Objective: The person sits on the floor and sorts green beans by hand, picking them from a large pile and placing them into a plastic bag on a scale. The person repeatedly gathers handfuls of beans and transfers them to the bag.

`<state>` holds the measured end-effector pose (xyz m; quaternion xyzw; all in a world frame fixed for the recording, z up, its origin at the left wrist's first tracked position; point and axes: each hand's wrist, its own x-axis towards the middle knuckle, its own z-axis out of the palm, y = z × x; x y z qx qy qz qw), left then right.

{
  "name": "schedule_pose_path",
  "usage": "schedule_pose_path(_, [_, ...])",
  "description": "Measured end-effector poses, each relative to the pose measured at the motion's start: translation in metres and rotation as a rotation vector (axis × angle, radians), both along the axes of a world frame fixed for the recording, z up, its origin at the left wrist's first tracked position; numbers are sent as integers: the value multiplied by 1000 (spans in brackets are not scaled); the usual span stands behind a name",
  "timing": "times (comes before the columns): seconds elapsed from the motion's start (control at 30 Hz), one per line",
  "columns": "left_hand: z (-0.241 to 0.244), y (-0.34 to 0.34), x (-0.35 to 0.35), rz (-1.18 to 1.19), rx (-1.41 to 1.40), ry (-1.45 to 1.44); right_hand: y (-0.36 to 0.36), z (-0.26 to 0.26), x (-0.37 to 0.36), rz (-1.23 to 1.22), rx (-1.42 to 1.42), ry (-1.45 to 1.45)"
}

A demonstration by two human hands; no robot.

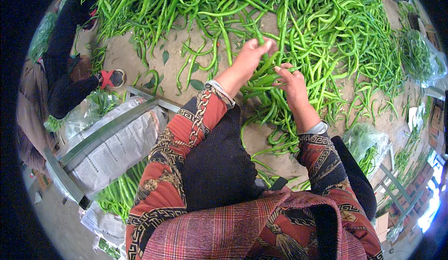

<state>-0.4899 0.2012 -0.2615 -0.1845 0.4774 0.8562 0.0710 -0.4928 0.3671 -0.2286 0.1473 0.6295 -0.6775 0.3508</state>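
Note:
Long green chili peppers (325,50) lie in a large heap on the floor in front of me. My left hand (253,53) is closed around a green pepper (259,36), with more peppers just below its fingers. Close beside it on the right, my right hand (292,81) has its thumb and fingers on several green peppers (267,80) that point left. Its fingers partly cover where these peppers end. Beneath both hands, a smaller cluster of curled peppers (280,120) spreads towards my knees.
At left, a metal frame (108,130) stands around newspaper (115,155) and bagged peppers (122,190). Another person's shoe (111,79) is beyond it. A clear plastic bag (365,141) of peppers stands right of my knee. Cardboard boxes (413,204) lie farther right.

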Motion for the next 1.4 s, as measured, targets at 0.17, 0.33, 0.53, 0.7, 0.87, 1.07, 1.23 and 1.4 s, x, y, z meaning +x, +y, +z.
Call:
schedule_pose_path(0.17, [31, -12, -1, -90, 81, 112, 1, 13, 8, 165, 25, 161])
schedule_pose_path(0.33, [62, -26, 9, 24, -151, 207, 3, 19, 12, 37, -17, 223])
schedule_pose_path(0.53, [157, -67, 14, 525, -25, 470, 74, 38, -40, -65, -321, -23])
schedule_pose_path(0.7, [128, -94, 39, 384, -12, 388, 66, 57, -47, -74, -338, 107])
schedule_pose_path(0.87, [100, -83, 45, 141, -79, 148, 45, 61, -51, -11, -405, 25])
schedule_pose_path(1.07, [106, -78, 41, -12, -187, 36, 15, 71, -60, 91, -516, 73])
schedule_pose_path(1.23, [82, -104, 42, 138, -126, -44, 48, 36, -115, -181, -644, 6])
schedule_pose_path(1.4, [4, -106, 58, 153, -138, -300, -2, -46, -78, 132, -112, 77])
